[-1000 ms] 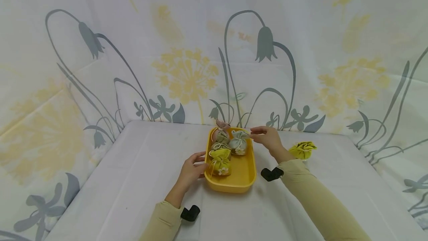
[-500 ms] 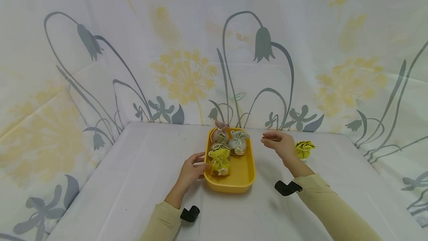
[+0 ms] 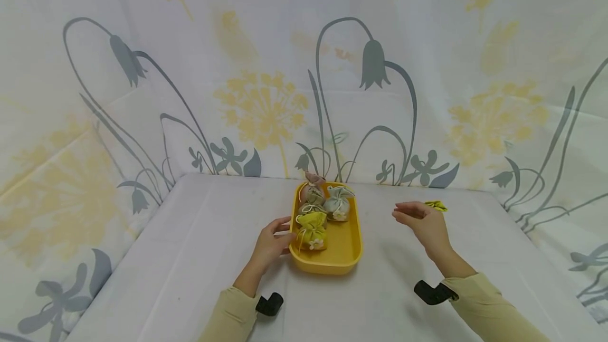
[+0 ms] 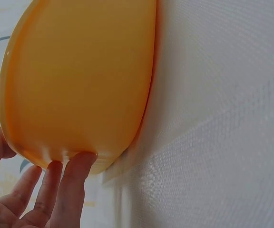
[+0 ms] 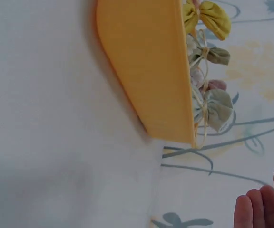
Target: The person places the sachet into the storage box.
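A yellow plastic tray [image 3: 344,247] stands on the table with several small drawstring pouches in it. Nearest is a yellow-green pouch [image 3: 312,230] with white flowers; a pale grey-green pouch [image 3: 336,207] sits at the back right, and a pinkish one [image 3: 313,192] at the back left. An olive pouch [image 3: 311,209] shows partly behind the yellow-green one. My left hand [image 3: 268,244] rests against the tray's left side; in the left wrist view its fingertips [image 4: 82,159] touch the outer wall. To the right of the tray, my right hand [image 3: 426,226] hovers with fingers close together, nothing visible in it.
Another yellow-green pouch [image 3: 436,205] lies on the table at the right, mostly hidden behind my right hand. A white cloth covers the table [image 3: 209,231], and a flower-printed curtain [image 3: 256,57] hangs behind it. Black wrist cameras sit at both sleeves.
My right hand has moved away from the pale grey-green pouch, to the right and nearer, now covering most of the pouch outside the tray. The left hand and tray stay put.
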`<state>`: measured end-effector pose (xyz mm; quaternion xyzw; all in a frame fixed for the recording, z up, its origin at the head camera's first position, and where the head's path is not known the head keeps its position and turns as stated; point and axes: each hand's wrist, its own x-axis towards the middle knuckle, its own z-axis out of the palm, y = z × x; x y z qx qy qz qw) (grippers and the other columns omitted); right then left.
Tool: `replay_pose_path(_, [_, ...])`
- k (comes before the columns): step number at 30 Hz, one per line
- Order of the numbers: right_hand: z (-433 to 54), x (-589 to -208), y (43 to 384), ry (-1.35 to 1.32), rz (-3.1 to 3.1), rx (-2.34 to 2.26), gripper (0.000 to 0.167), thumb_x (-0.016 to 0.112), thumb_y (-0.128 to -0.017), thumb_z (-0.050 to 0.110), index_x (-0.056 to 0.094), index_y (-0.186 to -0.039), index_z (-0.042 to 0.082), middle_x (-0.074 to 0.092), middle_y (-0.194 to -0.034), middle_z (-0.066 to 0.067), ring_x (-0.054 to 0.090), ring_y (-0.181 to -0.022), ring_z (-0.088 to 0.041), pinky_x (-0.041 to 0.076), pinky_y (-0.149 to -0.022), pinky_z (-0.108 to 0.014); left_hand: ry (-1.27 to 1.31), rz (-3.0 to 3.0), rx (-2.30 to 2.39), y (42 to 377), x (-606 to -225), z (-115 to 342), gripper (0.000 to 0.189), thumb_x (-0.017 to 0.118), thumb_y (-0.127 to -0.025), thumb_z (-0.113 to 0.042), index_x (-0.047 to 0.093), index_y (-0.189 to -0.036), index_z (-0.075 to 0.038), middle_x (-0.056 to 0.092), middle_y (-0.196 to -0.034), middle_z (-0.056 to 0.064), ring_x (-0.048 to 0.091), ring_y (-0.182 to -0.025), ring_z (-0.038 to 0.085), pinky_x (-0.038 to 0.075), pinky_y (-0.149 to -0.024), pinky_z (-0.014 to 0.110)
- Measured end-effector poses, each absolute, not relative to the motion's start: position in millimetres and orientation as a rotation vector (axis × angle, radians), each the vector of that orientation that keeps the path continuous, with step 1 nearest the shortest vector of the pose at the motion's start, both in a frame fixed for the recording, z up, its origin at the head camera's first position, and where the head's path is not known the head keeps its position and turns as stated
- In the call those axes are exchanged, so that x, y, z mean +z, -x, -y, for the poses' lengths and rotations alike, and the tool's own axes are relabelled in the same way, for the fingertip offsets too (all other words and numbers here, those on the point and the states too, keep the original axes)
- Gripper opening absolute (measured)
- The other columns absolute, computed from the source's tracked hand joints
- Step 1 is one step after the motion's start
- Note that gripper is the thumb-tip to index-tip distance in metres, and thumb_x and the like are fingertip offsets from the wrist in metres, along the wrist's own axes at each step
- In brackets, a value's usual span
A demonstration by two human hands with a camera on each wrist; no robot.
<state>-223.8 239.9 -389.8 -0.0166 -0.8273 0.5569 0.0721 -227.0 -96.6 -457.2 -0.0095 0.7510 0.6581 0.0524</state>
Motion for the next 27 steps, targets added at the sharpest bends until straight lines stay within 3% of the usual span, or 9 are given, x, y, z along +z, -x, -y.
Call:
replay_pose_path(7, [-259.6,-398.3,207.0,-0.007,2.401,1.627,0.041,0.073,-0.081,0.021,0.063,-0.109,-0.007,0.066,-0.086,0.015,0.060,-0.081,0.003,0.048,-0.072,-0.012,0.037,-2.289,1.997,224.9,-456.2,96.9,0.050,0.063,-0.088,-0.013,0.047,-0.134,-0.006,0.051,-0.123,0.018,0.058,-0.103,0.029,0.056,-0.068,0.035])
replay_pose_path(19, [-288.2,-404.8,193.2,0.073,2.368,1.552,0.036,0.074,-0.080,0.015,0.064,-0.108,-0.007,0.065,-0.084,0.020,0.059,-0.079,0.007,0.047,-0.069,-0.008,0.038,-2.295,1.996,225.2,-458.1,96.7,0.050,0.063,-0.087,-0.013,0.047,-0.134,-0.006,0.052,-0.122,0.018,0.059,-0.101,0.028,0.056,-0.068,0.035])
replay_pose_path(23, [-303.9,-416.9,199.8,0.165,2.367,1.507,0.042,0.075,-0.079,0.019,0.063,-0.111,-0.005,0.066,-0.083,0.018,0.059,-0.077,0.005,0.047,-0.067,-0.009,0.039,-2.296,1.999,226.5,-458.8,96.5,0.049,0.063,-0.087,-0.012,0.048,-0.134,-0.006,0.053,-0.121,0.017,0.060,-0.100,0.028,0.056,-0.067,0.034])
replay_pose_path(27, [-337.6,-454.7,221.5,0.221,2.337,1.457,0.047,0.076,-0.077,0.031,0.065,-0.113,0.001,0.067,-0.084,0.015,0.060,-0.077,0.003,0.047,-0.065,-0.009,0.033,-2.295,1.999,227.2,-458.6,95.7,0.049,0.062,-0.087,-0.012,0.049,-0.133,-0.006,0.053,-0.120,0.017,0.060,-0.099,0.027,0.056,-0.067,0.034])
